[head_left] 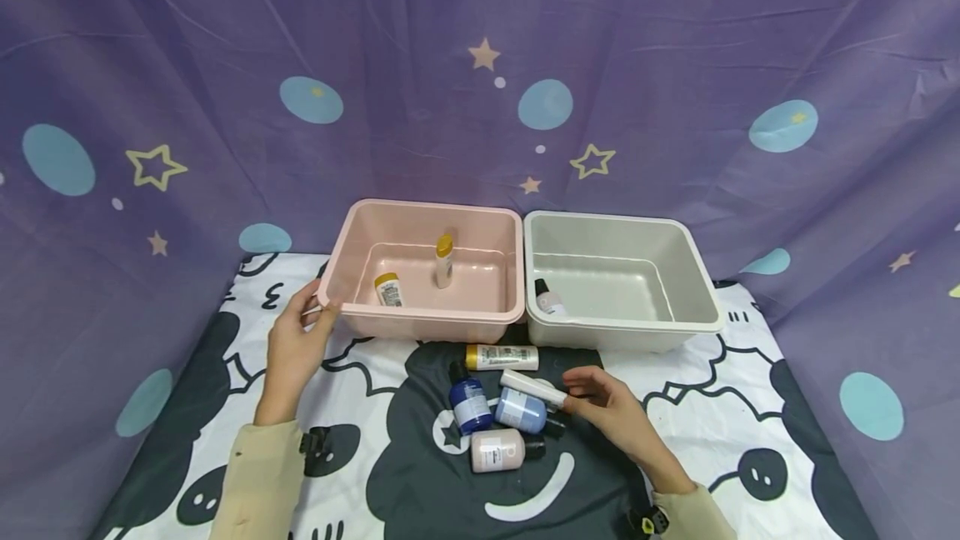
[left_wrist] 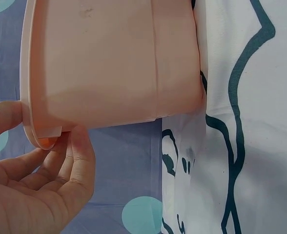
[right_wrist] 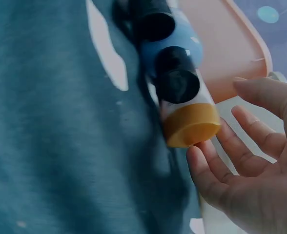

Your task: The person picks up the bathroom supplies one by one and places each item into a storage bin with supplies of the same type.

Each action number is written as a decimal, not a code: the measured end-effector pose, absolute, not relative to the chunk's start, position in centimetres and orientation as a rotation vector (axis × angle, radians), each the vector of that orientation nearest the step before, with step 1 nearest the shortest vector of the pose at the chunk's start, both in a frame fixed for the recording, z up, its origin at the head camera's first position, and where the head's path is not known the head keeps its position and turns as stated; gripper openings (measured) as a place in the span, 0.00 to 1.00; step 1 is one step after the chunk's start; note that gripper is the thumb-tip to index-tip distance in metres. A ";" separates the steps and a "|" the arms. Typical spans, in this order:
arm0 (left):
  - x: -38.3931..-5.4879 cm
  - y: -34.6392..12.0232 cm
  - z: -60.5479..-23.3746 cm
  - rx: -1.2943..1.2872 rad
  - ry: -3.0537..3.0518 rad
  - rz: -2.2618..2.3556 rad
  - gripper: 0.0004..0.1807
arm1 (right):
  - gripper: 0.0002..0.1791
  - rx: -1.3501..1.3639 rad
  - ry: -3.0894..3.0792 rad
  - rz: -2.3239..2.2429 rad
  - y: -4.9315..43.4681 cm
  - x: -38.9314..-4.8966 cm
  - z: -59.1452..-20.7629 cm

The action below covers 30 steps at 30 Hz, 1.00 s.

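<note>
My left hand (head_left: 294, 350) grips the rim of the pink bin (head_left: 427, 325) at its near left corner; the left wrist view shows fingers under the rim and the thumb outside it. My right hand (head_left: 611, 415) is beside the end of a white tube (head_left: 528, 387), which lies slantwise over a light blue bottle (head_left: 519, 410). A yellow cap (right_wrist: 191, 124) is at the right fingertips in the right wrist view, with no firm grip visible. A dark blue bottle (head_left: 470, 402), a pale pink bottle (head_left: 497, 450) and a yellow-capped tube (head_left: 513, 357) lie close by.
Two yellow-capped containers, one lying low (head_left: 390, 293) and one upright (head_left: 444, 265), are inside the pink bin. The white bin (head_left: 622, 332) adjoins it on the right, holding a black-capped pale bottle (head_left: 551, 303). A purple curtain (head_left: 420, 123) hangs behind.
</note>
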<state>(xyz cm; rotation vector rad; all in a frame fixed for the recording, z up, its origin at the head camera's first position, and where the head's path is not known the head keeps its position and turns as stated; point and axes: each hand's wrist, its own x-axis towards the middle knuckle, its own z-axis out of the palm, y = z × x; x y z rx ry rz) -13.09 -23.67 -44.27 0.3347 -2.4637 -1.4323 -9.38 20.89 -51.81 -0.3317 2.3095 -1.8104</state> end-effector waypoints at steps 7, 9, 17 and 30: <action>-13.0 -23.6 -44.3 0.335 -2.471 -1.423 0.36 | 0.23 -0.340 2.334 -1.727 20.8 -9.5 -53.1; -13.1 -23.7 -44.3 0.336 -2.469 -1.423 0.36 | 0.23 -0.347 2.341 -1.714 20.8 -9.5 -53.4; -13.1 -23.6 -44.4 0.340 -2.460 -1.429 0.34 | 0.21 -0.362 2.387 -1.713 20.6 -9.6 -53.8; -13.1 -23.6 -44.4 0.341 -2.467 -1.417 0.35 | 0.20 -0.302 2.400 -1.705 20.5 -9.8 -53.6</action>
